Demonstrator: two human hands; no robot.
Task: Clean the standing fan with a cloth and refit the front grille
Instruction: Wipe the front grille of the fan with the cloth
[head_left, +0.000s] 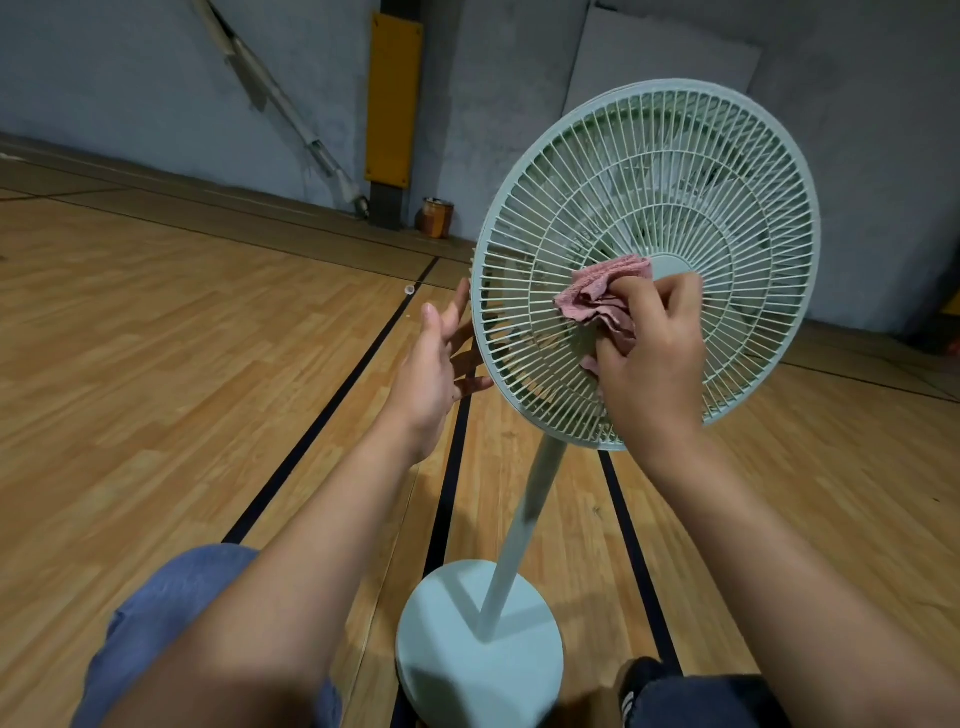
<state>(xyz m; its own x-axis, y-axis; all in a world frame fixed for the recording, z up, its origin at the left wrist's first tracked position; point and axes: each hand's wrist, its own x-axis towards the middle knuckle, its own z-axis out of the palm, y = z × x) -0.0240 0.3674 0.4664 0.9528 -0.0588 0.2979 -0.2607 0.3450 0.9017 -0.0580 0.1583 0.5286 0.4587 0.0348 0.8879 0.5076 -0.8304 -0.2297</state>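
Right of centre in the frame, the right hand (649, 353) is bunching a pink cloth (602, 296) in curled fingers and pressing it against the front grille (644, 218) of the pale green fan (524, 514), just left of the hub. Judging by this, the grille is already sitting on the fan and wiping is under way. At mid-frame the left hand (441, 364) is reaching, fingers spread, to the grille's left rim, holding nothing.

Both forearms were bare, with no sleeves showing. The person wore blue denim jeans (166, 613) and a black shoe (636, 686) marked with white stripes.
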